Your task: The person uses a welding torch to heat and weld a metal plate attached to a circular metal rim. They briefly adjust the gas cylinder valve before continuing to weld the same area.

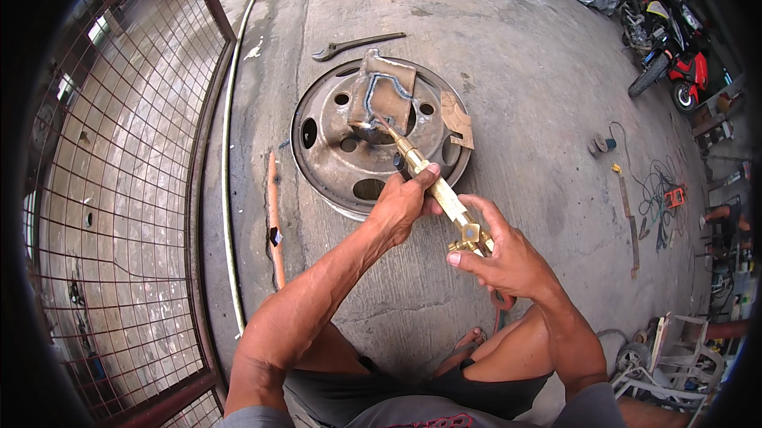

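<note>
A brass gas torch slants from my hands up and left, its tip close to a bent brown metal piece. A small bright spot shows near that tip, at the piece's lower edge. My left hand is wrapped round the torch's barrel. Further back, my right hand grips the valve end, thumb and fingers at the brass knobs. The metal piece, marked with a bluish line, rests on a rusty steel wheel rim lying flat on the floor. A scrap of brown cardboard lies on the rim's right side.
An adjustable wrench lies beyond the rim. At left stand a mesh gate and a long pale pipe; an orange-brown strip is nearer. Cables, a metal bar and motorcycles are at right.
</note>
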`<state>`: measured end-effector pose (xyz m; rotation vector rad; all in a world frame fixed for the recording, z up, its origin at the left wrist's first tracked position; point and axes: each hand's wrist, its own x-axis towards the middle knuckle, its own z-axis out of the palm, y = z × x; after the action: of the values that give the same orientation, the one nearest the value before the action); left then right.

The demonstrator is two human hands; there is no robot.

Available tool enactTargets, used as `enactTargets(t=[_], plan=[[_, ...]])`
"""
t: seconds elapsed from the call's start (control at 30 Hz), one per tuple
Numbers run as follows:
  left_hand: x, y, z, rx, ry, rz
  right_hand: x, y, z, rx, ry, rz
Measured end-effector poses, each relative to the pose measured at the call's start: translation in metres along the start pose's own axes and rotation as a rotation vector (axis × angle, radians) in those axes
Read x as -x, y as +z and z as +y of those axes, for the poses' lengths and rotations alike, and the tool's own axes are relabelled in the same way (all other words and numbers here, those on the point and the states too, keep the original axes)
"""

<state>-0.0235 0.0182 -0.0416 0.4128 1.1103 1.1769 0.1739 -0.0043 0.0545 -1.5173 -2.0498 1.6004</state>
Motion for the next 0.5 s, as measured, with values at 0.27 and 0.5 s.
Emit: enactTargets(t=[0.27,0.5], plan=[[-0.004,-0.0021,0.0042,0.012,-0.031,-0.063,-0.0024,-0.0064,0.0009,-0.067,0.017,-0.014],[-0.0021,-0.0005,0.0045,0.031,0.013,-0.052,-0.0018,-0.0057,-0.0065,-0.022,0.029,-0.008]])
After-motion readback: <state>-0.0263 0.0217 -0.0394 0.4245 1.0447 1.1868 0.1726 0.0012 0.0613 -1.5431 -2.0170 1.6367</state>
